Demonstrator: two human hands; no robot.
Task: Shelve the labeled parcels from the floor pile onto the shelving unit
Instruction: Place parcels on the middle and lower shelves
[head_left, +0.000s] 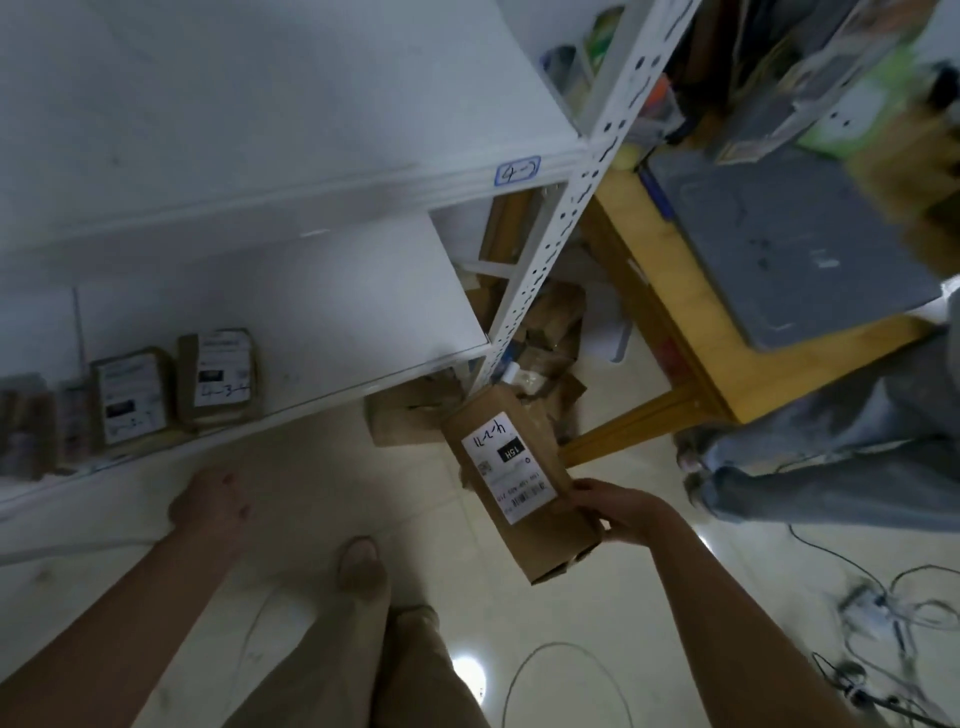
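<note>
Carry step: your right hand (621, 512) has fingers clamped on the parcel (511, 483), lower centre. Left hand (210, 506) loose, empty. Next: match its label to the shelf tag (518, 170), upper centre.

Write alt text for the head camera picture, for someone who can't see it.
A right hand holds a long brown parcel with a white label above the floor, beside a white shelving unit. The left hand hangs free near the lower shelf, where other labeled parcels stand. More parcels are piled on the floor behind it.

matt cardboard parcel (519, 488), painted metal shelving unit (540, 270), glossy floor (571, 649).
</note>
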